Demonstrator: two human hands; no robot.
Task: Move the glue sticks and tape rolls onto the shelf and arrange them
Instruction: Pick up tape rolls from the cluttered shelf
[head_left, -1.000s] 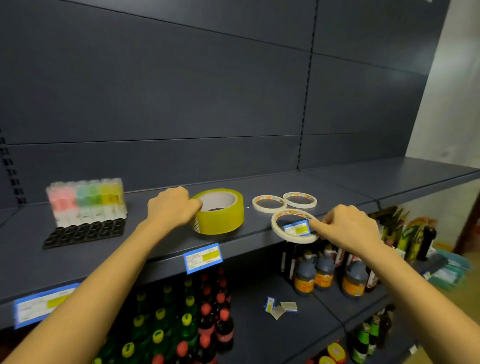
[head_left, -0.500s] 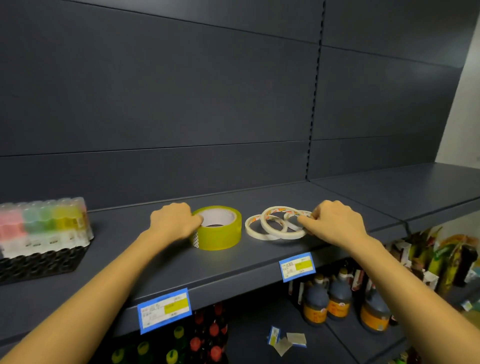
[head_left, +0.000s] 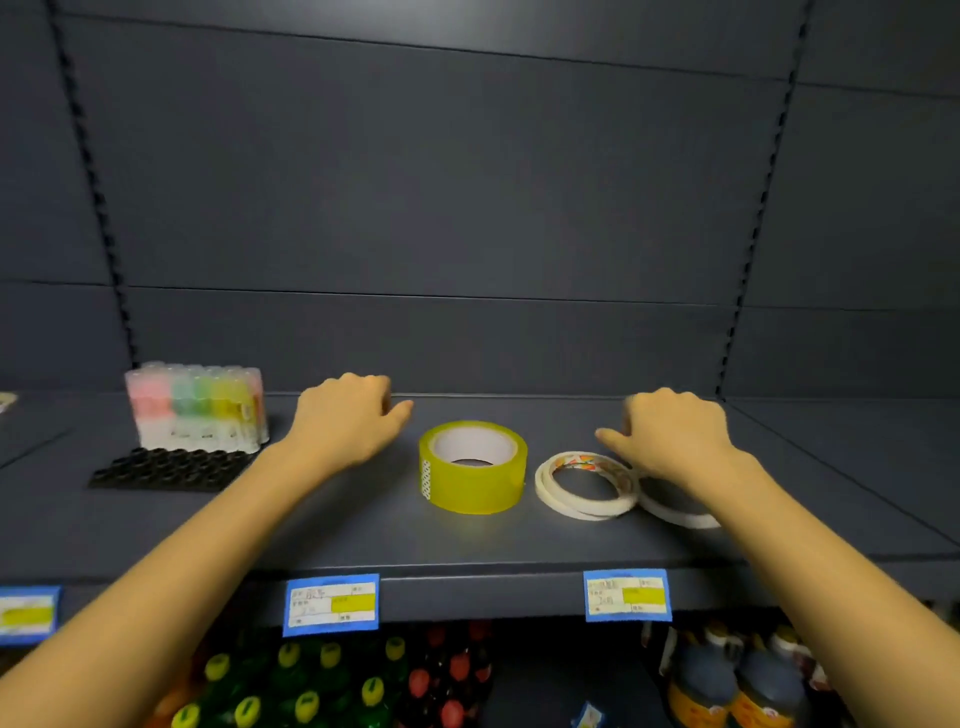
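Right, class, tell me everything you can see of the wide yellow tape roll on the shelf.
The yellow tape roll is wide, glossy, translucent yellow plastic wound on a white core, with a patterned white tab on its left side. It lies flat, hole up, on the dark grey shelf, between the left hand and the thin white tape rolls. Only the shelf touches it.

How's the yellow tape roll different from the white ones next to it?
The yellow roll is tall and glossy; the white rolls are thin, flat rings. The yellow roll sits alone, untouched; the white rolls overlap each other, one partly hidden under the right hand. All lie flat, hole up, on the shelf.
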